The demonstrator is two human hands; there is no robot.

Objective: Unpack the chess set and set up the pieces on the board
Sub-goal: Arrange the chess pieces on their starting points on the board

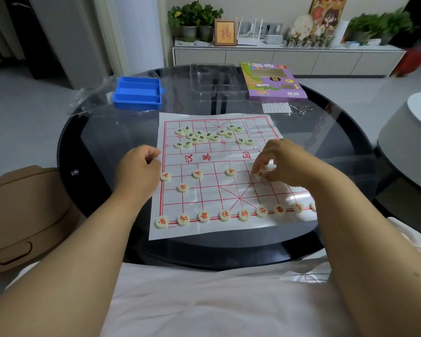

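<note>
Item: paper chess board (214, 190), red grid, flat on the round dark glass table (102, 132). I read the river characters "汉 界" printed across its middle, and "0cm" at the near left corner.

Red pieces (225, 215) — a row of pale discs stood along the near edge; I could read "仕", "帥" and "相" among them. Others sat singly two and three lines up.

Dark-lettered pieces (201, 137) — loosely clustered on the far half, writing too small for me to read.

Left hand (137, 167): fingers curled in, resting at the board's left edge; I could not tell whether it held anything.

Right hand (277, 161): fingertips pinching a red-lettered disc (260, 174) down on the board's right side.

Beyond the board: blue tray (137, 93), clear plastic insert (216, 83), purple box (272, 81), its label unreadable.
</note>
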